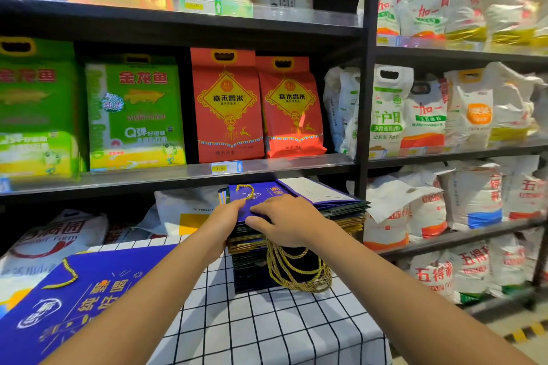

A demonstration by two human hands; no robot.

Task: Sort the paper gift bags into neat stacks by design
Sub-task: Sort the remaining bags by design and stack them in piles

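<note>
Head view: both your hands sit on the tall stack (296,234) of folded gift bags at the far edge of the checkered table (267,329). L hand (224,218) pinches the near-left edge of the top blue bag (267,191), fingers curled over it. R hand (286,221) lies on the same bag w/ thumb tucked at the near edge, gripping too. Bag's long axis runs left-right, straight ahead of you. Matching blue bag (89,290) lies flat near-left, so L side is closer for the drop. Gold cord handles (296,270) dangle off the stack front; likely to snag.
</note>
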